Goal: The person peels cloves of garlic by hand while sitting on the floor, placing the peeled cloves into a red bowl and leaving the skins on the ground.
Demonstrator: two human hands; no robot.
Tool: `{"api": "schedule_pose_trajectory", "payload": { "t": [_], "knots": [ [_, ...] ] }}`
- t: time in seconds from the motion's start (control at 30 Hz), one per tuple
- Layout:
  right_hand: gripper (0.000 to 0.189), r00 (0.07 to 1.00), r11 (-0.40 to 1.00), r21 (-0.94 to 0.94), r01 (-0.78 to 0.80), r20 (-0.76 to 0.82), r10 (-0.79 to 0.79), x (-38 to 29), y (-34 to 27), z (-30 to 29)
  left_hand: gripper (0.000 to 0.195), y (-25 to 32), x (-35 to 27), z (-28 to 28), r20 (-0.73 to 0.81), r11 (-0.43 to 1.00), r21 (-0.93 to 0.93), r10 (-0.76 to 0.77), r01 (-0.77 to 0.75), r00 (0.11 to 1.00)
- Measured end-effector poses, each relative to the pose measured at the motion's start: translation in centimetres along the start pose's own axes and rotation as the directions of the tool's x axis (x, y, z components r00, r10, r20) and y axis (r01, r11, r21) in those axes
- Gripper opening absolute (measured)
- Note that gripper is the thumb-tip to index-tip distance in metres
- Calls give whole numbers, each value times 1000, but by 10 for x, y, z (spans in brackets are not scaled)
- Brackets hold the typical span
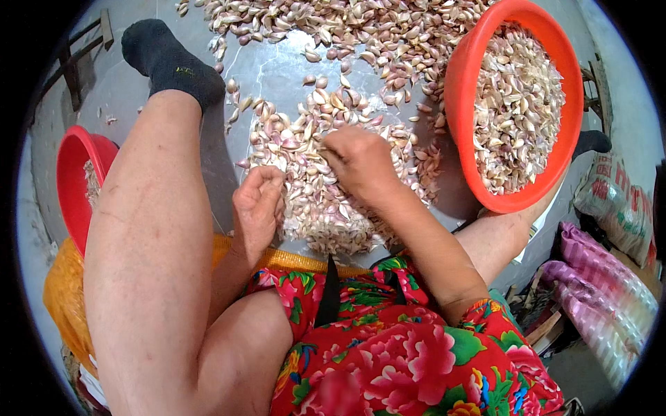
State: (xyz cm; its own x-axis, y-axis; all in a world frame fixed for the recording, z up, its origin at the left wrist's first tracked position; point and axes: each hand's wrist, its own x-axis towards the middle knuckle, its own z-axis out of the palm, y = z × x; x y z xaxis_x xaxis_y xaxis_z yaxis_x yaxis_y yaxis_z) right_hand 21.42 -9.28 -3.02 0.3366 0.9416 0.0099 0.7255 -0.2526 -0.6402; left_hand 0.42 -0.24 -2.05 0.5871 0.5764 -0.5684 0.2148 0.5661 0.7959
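Observation:
A heap of loose garlic cloves point(304, 182) lies on the grey floor between my legs, with dry skins gathered along its near edge. My right hand point(361, 161) is over the middle of this heap, knuckles up and fingers bent down toward the cloves. Whether its fingertips pinch a clove is hidden. At the left edge of the heap, my left hand point(257, 205) is turned partly palm up with its fingers curled toward the thumb. Nothing can be clearly made out in its fingers.
An orange-red plastic basin point(459, 104) full of cloves tilts by my right leg. More garlic cloves point(364, 23) spread across the far floor. A red basin point(73, 182) stands beyond my left leg. Woven plastic sacks point(598, 281) lie at the right, and a yellow mesh sack point(65, 291) at the left.

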Motion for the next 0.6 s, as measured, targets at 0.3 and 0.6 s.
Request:
{"api": "schedule_pose_trajectory", "payload": {
  "t": [0.3, 0.6],
  "knots": [
    [22, 951, 978, 124, -169, -239, 195, -31, -1, -22, 16, 4, 0, -5, -3, 999, -25, -45, 45, 999],
    [21, 940, 942, 236, -237, -191, 284, -77, -7, -40, 20, 13, 2, -27, 119, 920, -326, -189, 218, 975]
  ]
}}
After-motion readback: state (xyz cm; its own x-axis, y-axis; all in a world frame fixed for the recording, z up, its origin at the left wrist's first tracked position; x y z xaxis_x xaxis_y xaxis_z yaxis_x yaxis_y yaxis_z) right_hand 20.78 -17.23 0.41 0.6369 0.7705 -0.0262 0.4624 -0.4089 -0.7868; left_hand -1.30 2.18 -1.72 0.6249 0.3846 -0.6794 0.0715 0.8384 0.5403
